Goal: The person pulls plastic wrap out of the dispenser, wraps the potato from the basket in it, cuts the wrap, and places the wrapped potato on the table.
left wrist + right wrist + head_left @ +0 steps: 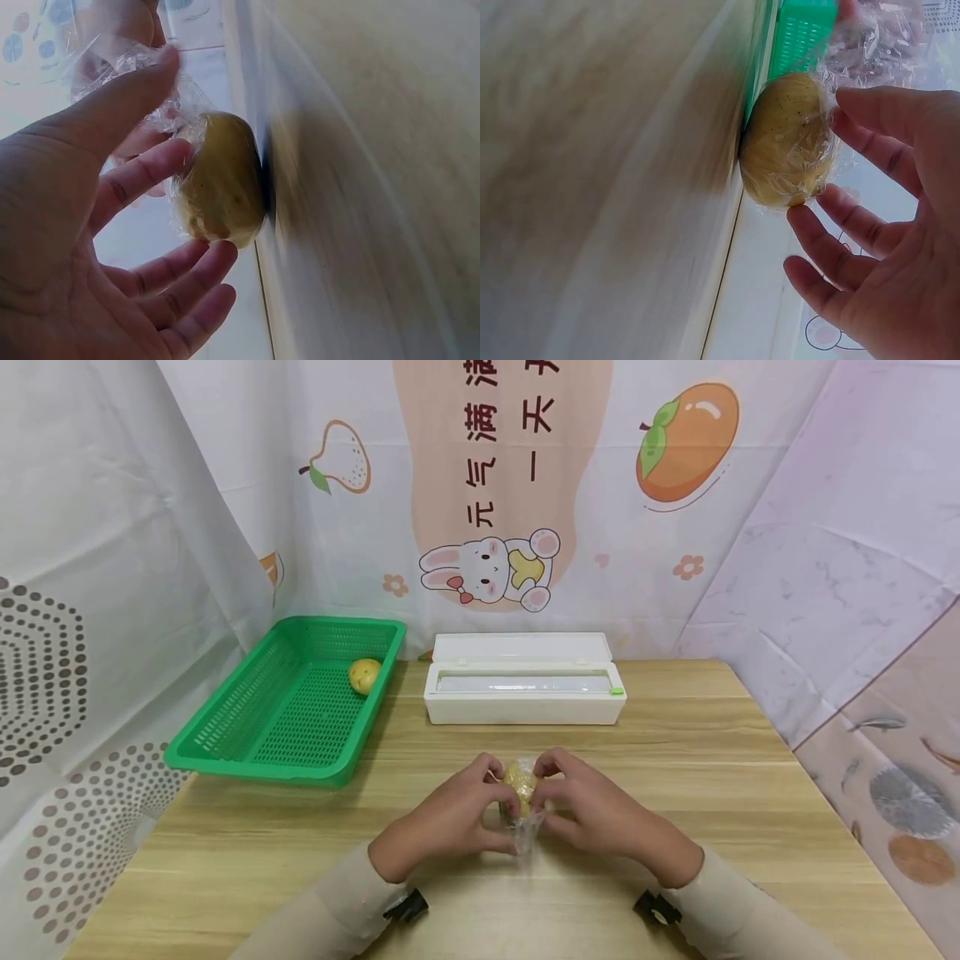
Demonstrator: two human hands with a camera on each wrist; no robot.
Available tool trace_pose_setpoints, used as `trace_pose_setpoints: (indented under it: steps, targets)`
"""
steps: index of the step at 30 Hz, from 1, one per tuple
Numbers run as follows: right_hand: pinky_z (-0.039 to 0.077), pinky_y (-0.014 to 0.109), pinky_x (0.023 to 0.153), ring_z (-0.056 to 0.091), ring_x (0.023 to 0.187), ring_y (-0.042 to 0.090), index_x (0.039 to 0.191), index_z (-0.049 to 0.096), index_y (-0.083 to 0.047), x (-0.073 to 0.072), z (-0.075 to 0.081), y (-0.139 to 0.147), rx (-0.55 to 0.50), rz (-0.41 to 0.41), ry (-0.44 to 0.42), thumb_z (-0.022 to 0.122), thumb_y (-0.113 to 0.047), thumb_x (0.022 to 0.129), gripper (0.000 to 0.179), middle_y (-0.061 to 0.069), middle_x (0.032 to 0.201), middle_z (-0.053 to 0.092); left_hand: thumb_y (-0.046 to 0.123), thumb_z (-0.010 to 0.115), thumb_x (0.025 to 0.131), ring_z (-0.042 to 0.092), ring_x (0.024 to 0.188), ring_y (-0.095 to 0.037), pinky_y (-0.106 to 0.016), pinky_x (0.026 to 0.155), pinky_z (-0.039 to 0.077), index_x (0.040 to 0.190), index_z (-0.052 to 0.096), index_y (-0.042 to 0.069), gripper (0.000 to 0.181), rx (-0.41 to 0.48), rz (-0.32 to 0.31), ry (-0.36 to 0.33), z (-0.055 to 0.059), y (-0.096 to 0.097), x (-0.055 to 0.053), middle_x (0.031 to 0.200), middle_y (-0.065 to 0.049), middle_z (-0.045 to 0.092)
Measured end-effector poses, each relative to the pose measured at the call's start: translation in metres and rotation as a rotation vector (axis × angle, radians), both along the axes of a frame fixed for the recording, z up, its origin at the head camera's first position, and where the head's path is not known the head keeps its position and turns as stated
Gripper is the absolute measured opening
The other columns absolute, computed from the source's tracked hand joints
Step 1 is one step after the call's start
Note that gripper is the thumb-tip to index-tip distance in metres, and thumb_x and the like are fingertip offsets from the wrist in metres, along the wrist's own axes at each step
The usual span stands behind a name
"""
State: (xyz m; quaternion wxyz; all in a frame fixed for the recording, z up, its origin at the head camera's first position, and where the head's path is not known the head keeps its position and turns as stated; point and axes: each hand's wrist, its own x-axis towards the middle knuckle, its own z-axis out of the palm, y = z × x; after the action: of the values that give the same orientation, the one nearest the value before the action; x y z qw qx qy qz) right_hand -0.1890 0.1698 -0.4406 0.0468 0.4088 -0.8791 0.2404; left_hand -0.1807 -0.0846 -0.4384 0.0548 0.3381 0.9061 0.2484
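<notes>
- Left hand (pixel 457 806) is held half open, fingers loosely bent; the wrapped potato (pixel 519 777) is touched by its index fingertip, and the thumb is laid over the gathered cling film (pixel 527 837).
- Right hand (pixel 600 802) is more closed at the thumb and index finger, by which the film at the potato's side appears to be pinched; the other fingers are loosely curved.
- The potato is positioned between both hands, low at the worktop (pixel 750 793), in front of the white film dispenser (pixel 525 710); full contact beneath cannot be confirmed.
- For a neat wrap, the potato is best steadied by one hand while the loose film is drawn snug by the other.
- Trapped air should be smoothed toward the gathered end; thin film could be torn if pulled sharply.
</notes>
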Motion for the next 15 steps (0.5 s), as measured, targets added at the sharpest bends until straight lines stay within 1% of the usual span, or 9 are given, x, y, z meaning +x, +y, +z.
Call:
trace_pose_setpoints:
  steps: [4,7,9,11,13,15]
  targets:
    - [0.053,0.044,0.099,0.057,0.118,0.016,0.093,0.068,-0.032,0.0013,0.0025,0.0002,0.016,-0.032,-0.026,0.08,-0.017,0.083,0.022,-0.002,0.129,0.054,0.052,0.074,0.093,0.056,0.101,-0.016,-0.026,0.085,0.049,0.097,0.075,0.035,0.018,0.041,0.002,-0.019,0.0009,-0.0013,-0.0012,0.121,0.003,0.048]
    - [0.053,0.041,0.095,0.057,0.113,0.014,0.101,0.067,-0.032,0.0022,0.0047,0.0,0.032,-0.048,-0.045,0.085,-0.025,0.08,0.028,-0.005,0.13,0.053,0.049,0.068,0.098,0.057,0.1,-0.017,-0.027,0.085,0.049,0.099,0.078,0.032,0.02,0.052,0.001,-0.017,0.0008,-0.0021,-0.0022,0.119,0.004,0.051]
    - [0.053,0.04,0.093,0.056,0.11,0.012,0.106,0.067,-0.031,0.0022,0.0055,-0.0004,0.036,-0.053,-0.048,0.087,-0.036,0.082,0.032,-0.007,0.13,0.054,0.045,0.067,0.1,0.056,0.1,-0.015,-0.028,0.086,0.049,0.101,0.079,0.029,0.021,0.049,0.004,0.0,0.0003,-0.0023,-0.0029,0.118,0.004,0.052]
    - [0.053,0.039,0.093,0.057,0.109,0.011,0.107,0.067,-0.032,0.0018,0.0064,-0.0012,0.03,-0.051,-0.052,0.084,-0.047,0.085,0.031,-0.008,0.128,0.055,0.041,0.066,0.101,0.055,0.101,-0.012,-0.029,0.088,0.05,0.101,0.08,0.026,0.021,0.045,0.011,0.019,0.0002,-0.0023,-0.0033,0.118,0.003,0.053]
    - [0.053,0.039,0.093,0.057,0.109,0.01,0.101,0.067,-0.034,0.0013,0.0068,-0.0015,0.019,-0.048,-0.051,0.079,-0.052,0.089,0.024,-0.007,0.126,0.057,0.038,0.066,0.102,0.054,0.102,-0.011,-0.03,0.091,0.051,0.103,0.081,0.023,0.021,0.042,0.018,0.029,-0.0005,-0.002,-0.0037,0.118,0.003,0.054]
    - [0.054,0.039,0.094,0.058,0.11,0.01,0.094,0.066,-0.037,0.0008,0.0071,-0.0016,-0.001,-0.041,-0.056,0.076,-0.05,0.092,0.016,-0.006,0.124,0.059,0.037,0.065,0.102,0.054,0.103,-0.01,-0.031,0.092,0.052,0.104,0.081,0.02,0.023,0.046,0.022,0.028,-0.0011,-0.0015,-0.0039,0.118,0.002,0.055]
